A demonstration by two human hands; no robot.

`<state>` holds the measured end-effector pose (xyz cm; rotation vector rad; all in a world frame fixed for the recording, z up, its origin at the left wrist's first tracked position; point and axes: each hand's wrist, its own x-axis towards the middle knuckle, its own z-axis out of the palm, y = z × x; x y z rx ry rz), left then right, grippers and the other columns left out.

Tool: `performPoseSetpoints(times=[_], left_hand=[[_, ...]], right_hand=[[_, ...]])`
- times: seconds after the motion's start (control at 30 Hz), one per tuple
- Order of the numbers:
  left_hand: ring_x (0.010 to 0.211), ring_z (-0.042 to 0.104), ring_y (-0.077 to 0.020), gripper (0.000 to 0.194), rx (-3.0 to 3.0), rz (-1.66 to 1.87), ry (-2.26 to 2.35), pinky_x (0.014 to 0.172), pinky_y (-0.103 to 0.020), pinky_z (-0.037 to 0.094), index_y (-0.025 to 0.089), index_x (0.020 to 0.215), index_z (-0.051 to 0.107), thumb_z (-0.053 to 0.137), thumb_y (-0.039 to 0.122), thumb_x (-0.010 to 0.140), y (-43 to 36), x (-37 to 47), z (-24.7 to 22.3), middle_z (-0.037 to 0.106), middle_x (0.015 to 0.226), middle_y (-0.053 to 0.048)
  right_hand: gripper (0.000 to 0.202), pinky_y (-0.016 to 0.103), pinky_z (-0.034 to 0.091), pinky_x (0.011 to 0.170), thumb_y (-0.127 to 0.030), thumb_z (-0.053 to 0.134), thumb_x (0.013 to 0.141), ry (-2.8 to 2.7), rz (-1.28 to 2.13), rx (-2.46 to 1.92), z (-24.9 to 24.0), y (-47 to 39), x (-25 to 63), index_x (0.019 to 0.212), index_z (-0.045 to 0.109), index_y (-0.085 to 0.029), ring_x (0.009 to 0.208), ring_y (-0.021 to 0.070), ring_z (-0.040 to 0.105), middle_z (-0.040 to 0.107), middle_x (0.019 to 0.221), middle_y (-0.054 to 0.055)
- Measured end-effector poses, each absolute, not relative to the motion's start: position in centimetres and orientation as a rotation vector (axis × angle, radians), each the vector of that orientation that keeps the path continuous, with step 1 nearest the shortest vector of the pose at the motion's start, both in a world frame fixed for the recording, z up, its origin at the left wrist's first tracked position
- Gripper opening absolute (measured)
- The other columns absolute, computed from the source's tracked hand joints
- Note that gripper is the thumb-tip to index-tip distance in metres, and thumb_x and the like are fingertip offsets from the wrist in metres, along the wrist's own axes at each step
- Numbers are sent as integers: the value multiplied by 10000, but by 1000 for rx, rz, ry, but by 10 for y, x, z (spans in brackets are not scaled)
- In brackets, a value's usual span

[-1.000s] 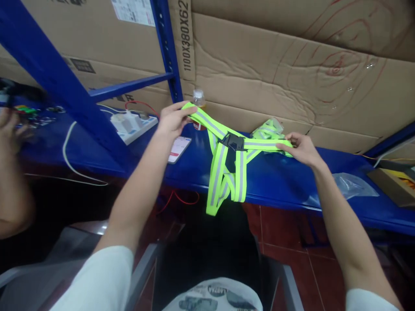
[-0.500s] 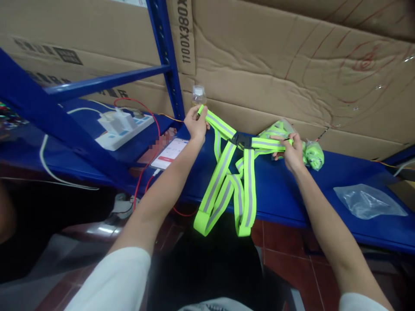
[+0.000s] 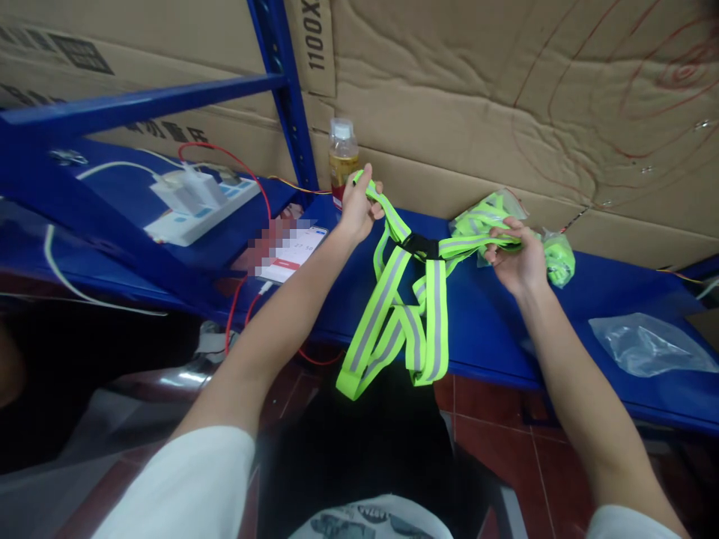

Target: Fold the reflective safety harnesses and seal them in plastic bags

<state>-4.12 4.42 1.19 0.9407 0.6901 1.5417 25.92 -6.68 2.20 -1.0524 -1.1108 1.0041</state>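
Observation:
A neon green harness with grey reflective stripes hangs in loops between my hands, over the blue shelf's front edge. My left hand pinches the strap end at the upper left, beside a bottle. The strap's other end is in my right hand, its fingers closed round it. A black buckle joins the straps midway between the hands. Behind my right hand lie clear bags with folded green straps, and another such bundle is to its right.
The blue shelf bears a capped bottle, a phone with a red cable, a white power strip with plugs, and a flat clear bag. A blue post rises at the left; cardboard stands behind.
The view has shifted, showing more of the bottle. My right hand has turned, its palm now more visible, and the left strap sags more. Both hands still hold the harness.

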Motion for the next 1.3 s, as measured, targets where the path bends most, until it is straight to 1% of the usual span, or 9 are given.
performPoseSetpoints(times=[0.1,0.2,0.47,0.63,0.77,0.9,1.0,1.13,1.3], left_hand=[[534,544,-57,453,971,1559,627,536,-267,436,305,1112,560,879,482,843,44,-39,11,732,943,29],[625,598,-65,451,1002,1527,603,627,-248,477,283,1156,558,842,242,808,41,-35,11,715,971,20],[858,711,-129,534,1124,1439,542,878,-304,578,254,1193,580,758,58,729,32,-27,9,741,1028,-16],[891,736,-151,503,1123,1455,549,954,-339,593,220,1162,636,779,26,720,29,-29,12,751,966,-14],[834,732,-134,335,1119,1427,571,944,-318,606,169,1080,724,752,47,769,27,-32,17,764,913,-20],[803,721,-137,214,1187,1449,590,815,-277,606,178,981,782,773,84,789,28,-34,17,767,858,-13],[981,751,-182,194,1232,1538,579,845,-277,598,196,944,792,838,116,773,30,-34,17,799,965,-28],[1273,707,-257,254,1214,1587,536,1020,-337,580,195,1010,767,896,190,791,28,-33,19,795,1175,-61],[1309,708,-306,283,1117,1490,544,1022,-421,594,213,1179,694,819,289,936,19,-29,23,729,1244,-67]], right_hand=[[397,390,641,719,-427,809,699,-1181,1008,-980,25,-71,257,1031,613,-329,875,227,737,739,970,13],[446,475,658,905,-458,841,703,-1251,920,-939,24,-74,252,1099,672,-344,1123,283,752,774,1105,31],[323,452,653,1012,-310,906,679,-1184,851,-908,13,-65,249,945,722,-320,986,220,779,794,1028,-10],[302,432,659,809,-411,865,704,-1230,776,-999,17,-67,253,908,668,-307,1008,252,747,778,1117,32],[331,352,534,584,-454,813,708,-1179,748,-1088,19,-65,256,927,601,-324,832,227,692,781,1144,18],[298,321,476,659,-413,721,747,-1189,601,-1111,18,-62,257,893,486,-305,932,234,691,788,1066,22],[273,342,485,780,-328,640,737,-1201,615,-1037,20,-64,254,891,417,-294,1075,252,688,793,1085,32],[325,406,498,810,-299,622,689,-1174,878,-900,27,-73,248,915,390,-312,947,282,694,703,859,5],[347,458,526,834,-322,662,691,-1103,1014,-900,32,-81,235,938,418,-335,809,255,641,457,735,-33]])
